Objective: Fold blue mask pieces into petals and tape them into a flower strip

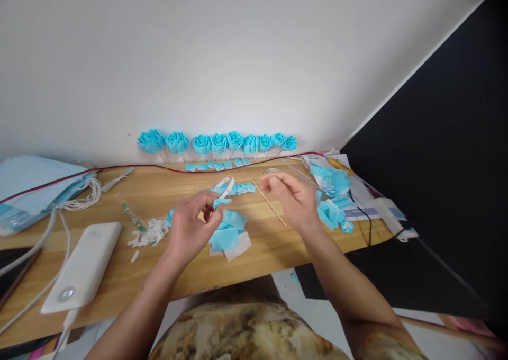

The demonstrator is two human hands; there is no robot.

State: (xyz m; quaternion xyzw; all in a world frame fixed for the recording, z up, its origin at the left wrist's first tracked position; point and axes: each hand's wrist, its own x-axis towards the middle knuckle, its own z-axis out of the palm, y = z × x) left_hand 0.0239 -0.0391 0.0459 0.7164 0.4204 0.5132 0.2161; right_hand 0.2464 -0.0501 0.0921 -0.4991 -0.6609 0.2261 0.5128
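Observation:
My left hand [198, 217] is closed in a pinch on a small blue paper petal [222, 203]. A curled white strip [227, 188] with faint printing, possibly tape, rises from the same fingers. To the right, my right hand [288, 196] is raised over the table with its fingers bent together; whatever they pinch, if anything, does not show. A thin wooden stick [269, 203] lies between the hands. Below the left fingers are blue crepe paper pieces [228, 230] on white paper. Behind them runs a row of cut blue petals [244, 189]. Part of a white ring [272, 171] shows behind my right hand.
Several blue paper flowers [219, 143] lean along the wall, with small petals [216, 166] before them. White scraps [150, 233] and a power bank [82, 267] lie left. Packed blue sheets [37, 182] fill the far left; crumpled blue paper [331, 181] lies right. A red-black cable [174, 170] crosses behind.

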